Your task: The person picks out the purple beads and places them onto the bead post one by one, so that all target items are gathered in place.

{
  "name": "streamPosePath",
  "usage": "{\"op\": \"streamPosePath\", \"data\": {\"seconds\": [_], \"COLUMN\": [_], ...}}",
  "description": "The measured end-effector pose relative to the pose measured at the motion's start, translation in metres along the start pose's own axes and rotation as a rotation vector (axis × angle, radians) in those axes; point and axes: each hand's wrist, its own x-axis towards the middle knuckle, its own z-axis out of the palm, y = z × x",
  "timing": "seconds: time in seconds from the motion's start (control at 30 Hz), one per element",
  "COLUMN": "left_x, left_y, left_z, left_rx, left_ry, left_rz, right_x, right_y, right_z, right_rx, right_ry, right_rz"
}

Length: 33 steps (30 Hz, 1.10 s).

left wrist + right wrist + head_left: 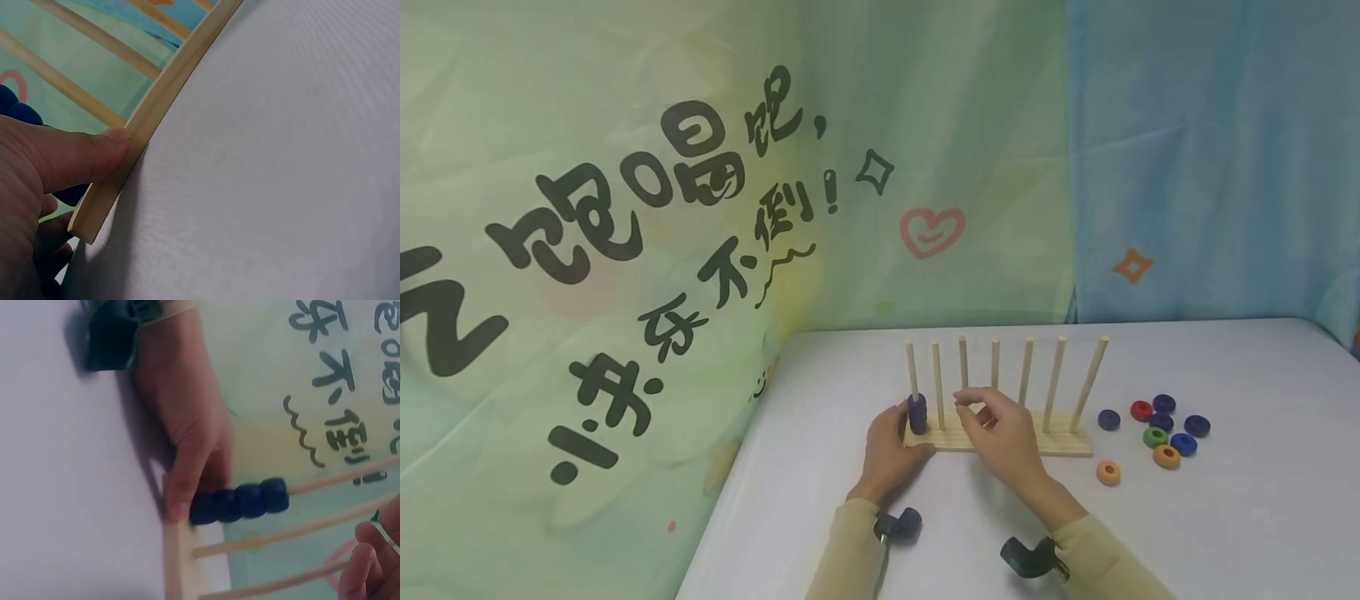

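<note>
Base (953, 438) sat gripped by L hand (887, 454), w/ 4 blue beads (917, 415) on end peg (913, 371) beside it. R hand (1006, 437), loosely bent & apparently empty, hovered nr mid pegs (995, 364); loose beads (1161, 419) lay to its R. If L grip slackened, R hand bumping pegs could've tipped base.

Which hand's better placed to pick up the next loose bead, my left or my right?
Probably your right hand: it appears empty and is nearer the loose beads. Your left hand grips the wooden base at the end away from them, perhaps steadying it.
</note>
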Motion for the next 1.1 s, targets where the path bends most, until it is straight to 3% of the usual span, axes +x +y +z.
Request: {"op": "streamPosePath", "data": {"seconds": [0.5, 0.73, 1.1], "left_x": [-0.002, -0.002, 0.0], "left_y": [0.001, 0.003, 0.002], "left_z": [-0.001, -0.002, -0.002], "left_rx": [0.008, 0.025, 0.04], "left_ry": [-0.009, -0.004, 0.003], "left_rz": [0.007, 0.057, 0.055], "right_x": [-0.03, -0.041, -0.043], "right_y": [0.027, 0.042, 0.047], "right_z": [-0.027, -0.038, -0.055], "right_rx": [-0.035, -0.093, -0.156], "right_ry": [0.072, 0.114, 0.21], "right_rz": [0.184, 0.188, 0.274]}}
